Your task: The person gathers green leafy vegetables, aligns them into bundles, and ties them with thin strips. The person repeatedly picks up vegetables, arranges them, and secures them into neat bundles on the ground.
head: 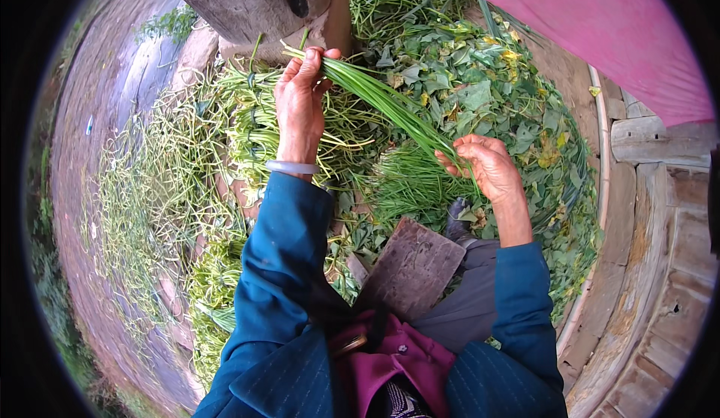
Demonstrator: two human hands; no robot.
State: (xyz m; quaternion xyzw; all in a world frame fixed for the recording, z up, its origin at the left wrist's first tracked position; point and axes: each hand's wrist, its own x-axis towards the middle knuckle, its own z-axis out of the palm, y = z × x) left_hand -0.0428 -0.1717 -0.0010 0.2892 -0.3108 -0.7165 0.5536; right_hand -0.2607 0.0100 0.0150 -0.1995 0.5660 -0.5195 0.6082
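Observation:
A slim bundle of long green stems (pixel 388 98) stretches slantwise between both hands. My left hand (pixel 304 89), with a pale bangle (pixel 292 167) at the wrist, grips the bundle near its whitish ends at the upper left. At the lower right end, the fingers of my right hand (pixel 481 162) pinch the thin green tips. Below the bundle lies a pile of similar thin green stems (pixel 405 184). Behind and below my left hand are tied bunches of pale green stems (pixel 250 119), bound with dark ties.
Loose pale stems (pixel 152 193) spread across the left ground. Broad green and yellowing leaves (pixel 484 91) are heaped on the right. A wooden board (pixel 413 266) lies near my lap. A wooden post (pixel 253 1) stands ahead, pink cloth (pixel 590 18) hangs upper right, and wooden planks (pixel 619 238) line the right.

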